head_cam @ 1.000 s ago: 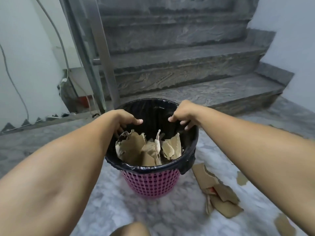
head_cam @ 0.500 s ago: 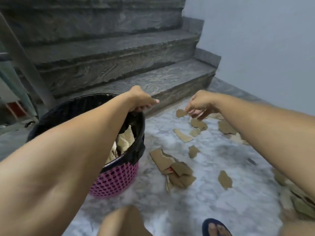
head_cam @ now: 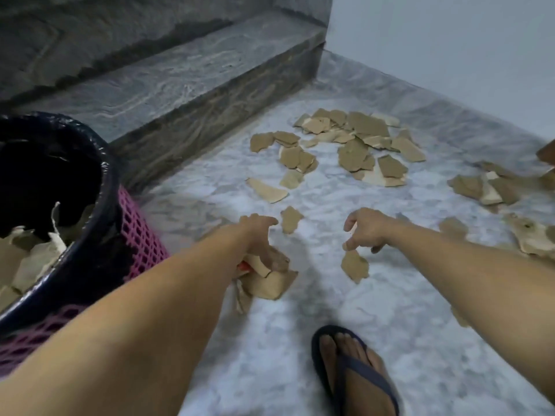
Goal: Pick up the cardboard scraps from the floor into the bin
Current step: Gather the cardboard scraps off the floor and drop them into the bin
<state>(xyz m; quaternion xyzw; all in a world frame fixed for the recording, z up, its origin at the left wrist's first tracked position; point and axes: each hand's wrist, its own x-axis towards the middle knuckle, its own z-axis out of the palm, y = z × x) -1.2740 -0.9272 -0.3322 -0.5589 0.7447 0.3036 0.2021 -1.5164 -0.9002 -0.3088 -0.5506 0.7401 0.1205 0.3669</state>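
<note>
Reaching down toward the marble floor (head_cam: 300, 340), both bare arms stretch out over the torn cardboard scraps (head_cam: 354, 139). The left hand (head_cam: 264, 238) has its fingers curled down onto a small pile of scraps (head_cam: 270, 280) lying just beside the bin (head_cam: 105, 235); the fingers touch the top piece, but whether they have actually closed around anything cannot be told. The right hand (head_cam: 365, 231) hangs loose and empty, fingers spread and bent downward, with its fingertips directly above a single scrap (head_cam: 354, 265) that lies alone on the floor between the two arms; whether they touch it is unclear. Another lone piece (head_cam: 290, 219) sits just past the left hand's fingertips. The bin stands at the left edge of the floor, a pink mesh basket lined with a black bag, and it already holds several cardboard pieces inside. Most of the scraps lie scattered farther out, a dense cluster toward the far corner of the floor where the stone step (head_cam: 180, 82) meets the white wall (head_cam: 450, 40), and more along the floor's right edge (head_cam: 480, 187). Near the bottom, a foot in a dark flip-flop (head_cam: 354, 373) is planted on the floor.
</note>
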